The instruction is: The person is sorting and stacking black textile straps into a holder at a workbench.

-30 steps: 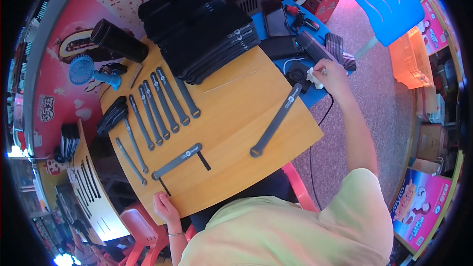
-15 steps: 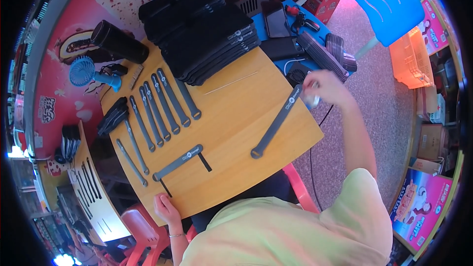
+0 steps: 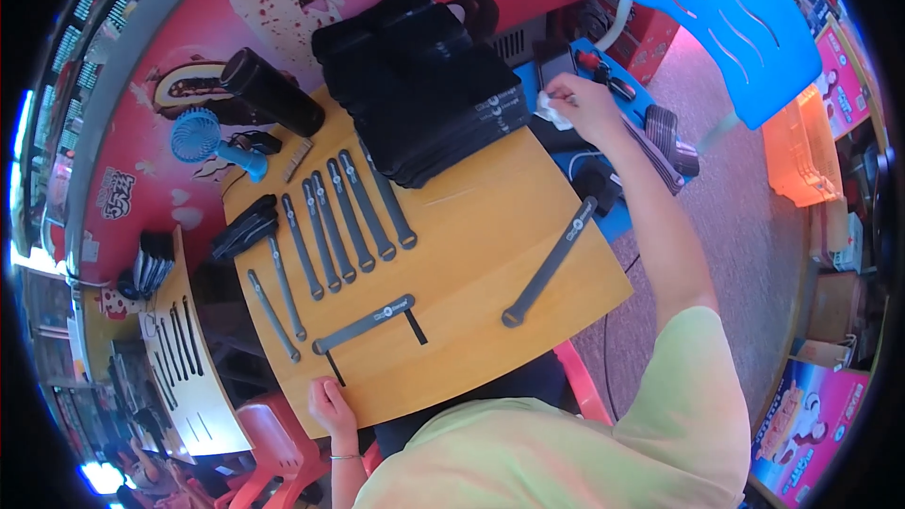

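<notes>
Right hand (image 3: 583, 106) has a white crumpled tissue (image 3: 553, 114) pinched between thumb and fingers; tissue sits at the fingertip end, left of the palm, no clear long axis. That hand is off the wooden table (image 3: 462, 273), out past its far right corner, over the blue side table (image 3: 617, 221), with a dark phone-like slab (image 3: 555, 65) just beyond it and the black fabric stack (image 3: 424, 85) close on its left. Can't tell if the tissue touches anything underneath. Key relation: the lone grey strap (image 3: 550, 264) lies back toward the body from the right grip, long axis running from lower left up to the table's right edge, printed end toward the right hand, slotted end pointing away. Right hand is nearer to it than left. Left hand (image 3: 332, 407) rests at the near left table edge, fingers loosely curled; can't tell whether anything is inside. Crosswise grey strap (image 3: 363, 324) lies just beyond it, long axis left to right, right end angled a little away from the body. Left hand is clearly nearer to that one. Short black strip (image 3: 336, 369) sits between left hand and that strap's left end; second black strip (image 3: 416, 326) lies at its right end.
</notes>
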`<state>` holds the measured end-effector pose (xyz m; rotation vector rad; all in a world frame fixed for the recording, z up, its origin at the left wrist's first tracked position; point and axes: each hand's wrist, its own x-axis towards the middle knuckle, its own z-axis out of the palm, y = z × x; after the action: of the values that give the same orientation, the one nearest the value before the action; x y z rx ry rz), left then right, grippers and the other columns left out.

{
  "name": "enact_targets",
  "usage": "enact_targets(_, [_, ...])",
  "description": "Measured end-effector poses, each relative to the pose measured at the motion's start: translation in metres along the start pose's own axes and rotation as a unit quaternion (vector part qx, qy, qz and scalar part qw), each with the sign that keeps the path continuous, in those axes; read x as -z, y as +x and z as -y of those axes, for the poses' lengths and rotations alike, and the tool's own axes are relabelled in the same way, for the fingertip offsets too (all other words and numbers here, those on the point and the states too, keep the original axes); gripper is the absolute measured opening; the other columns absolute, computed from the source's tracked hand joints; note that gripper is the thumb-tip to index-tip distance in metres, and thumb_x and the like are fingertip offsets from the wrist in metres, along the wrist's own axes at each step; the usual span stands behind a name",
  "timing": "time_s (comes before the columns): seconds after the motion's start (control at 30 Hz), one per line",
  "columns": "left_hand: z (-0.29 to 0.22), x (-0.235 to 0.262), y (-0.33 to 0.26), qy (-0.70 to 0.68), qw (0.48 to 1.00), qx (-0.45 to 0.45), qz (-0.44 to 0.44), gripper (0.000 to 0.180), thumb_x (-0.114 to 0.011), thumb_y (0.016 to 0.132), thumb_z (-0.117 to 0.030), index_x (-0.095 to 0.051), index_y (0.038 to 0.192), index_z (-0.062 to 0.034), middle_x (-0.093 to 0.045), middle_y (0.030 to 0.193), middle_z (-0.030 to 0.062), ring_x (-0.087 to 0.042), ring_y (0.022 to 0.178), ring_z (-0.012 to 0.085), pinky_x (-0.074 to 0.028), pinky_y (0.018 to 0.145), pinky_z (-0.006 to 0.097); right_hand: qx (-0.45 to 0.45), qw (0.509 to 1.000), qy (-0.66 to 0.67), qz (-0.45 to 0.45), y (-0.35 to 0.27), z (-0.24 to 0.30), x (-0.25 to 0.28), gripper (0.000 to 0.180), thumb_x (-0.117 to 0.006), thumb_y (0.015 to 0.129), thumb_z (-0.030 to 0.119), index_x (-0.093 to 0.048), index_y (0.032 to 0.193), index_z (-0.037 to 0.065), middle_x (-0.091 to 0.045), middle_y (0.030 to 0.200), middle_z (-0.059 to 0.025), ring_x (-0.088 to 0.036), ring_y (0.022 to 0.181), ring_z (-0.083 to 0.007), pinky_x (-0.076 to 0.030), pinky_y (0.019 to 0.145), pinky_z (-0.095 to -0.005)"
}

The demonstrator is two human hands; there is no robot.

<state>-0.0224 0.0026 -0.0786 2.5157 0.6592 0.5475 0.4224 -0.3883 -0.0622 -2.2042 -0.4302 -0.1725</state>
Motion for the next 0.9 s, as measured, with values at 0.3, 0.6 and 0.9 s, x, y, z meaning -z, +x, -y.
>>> enact_targets(0.3, [-0.006,0.003,-0.002,0.002,1.0,-0.007,-0.015,0.023,-0.048,0.092,-0.016,-0.056,0.076,-0.0012,-0.055,0.069,0.0121,-0.054,0.063,0.0289,-0.042,0.058,0.036,0.049,0.987,-0.152,0.034,0.072,-0.042,-0.08,0.028,-0.057,0.077,0.012,-0.063,0.103,0.009,-0.062,0.102,-0.0182,-0.059,0.097,-0.036,-0.048,0.083,-0.0447])
enact_targets(0.6, [-0.012,0.014,-0.005,0.007,0.998,0.024,-0.049,0.016,-0.054,0.088,-0.015,-0.057,0.078,-0.0033,-0.057,0.072,0.0133,-0.057,0.067,0.0323,-0.045,0.059,0.038,0.013,1.0,0.028,0.0,-0.009,0.002,0.05,0.023,-0.056,0.09,0.018,-0.064,0.1,-0.001,-0.064,0.089,-0.0062,-0.058,0.085,-0.0142,-0.045,0.077,-0.0276])
enact_targets(0.9, [-0.005,0.023,-0.005,-0.032,0.998,-0.014,-0.06,0.018,-0.057,0.087,-0.021,-0.059,0.078,-0.0058,-0.059,0.072,0.0108,-0.059,0.068,0.03,-0.046,0.058,0.038,-0.303,0.949,0.071,-0.056,-0.306,-0.244,0.095,0.01,-0.056,0.087,0.014,-0.052,0.094,0.007,-0.053,0.065,-0.0027,-0.049,0.052,-0.0131,-0.039,0.043,-0.0262])
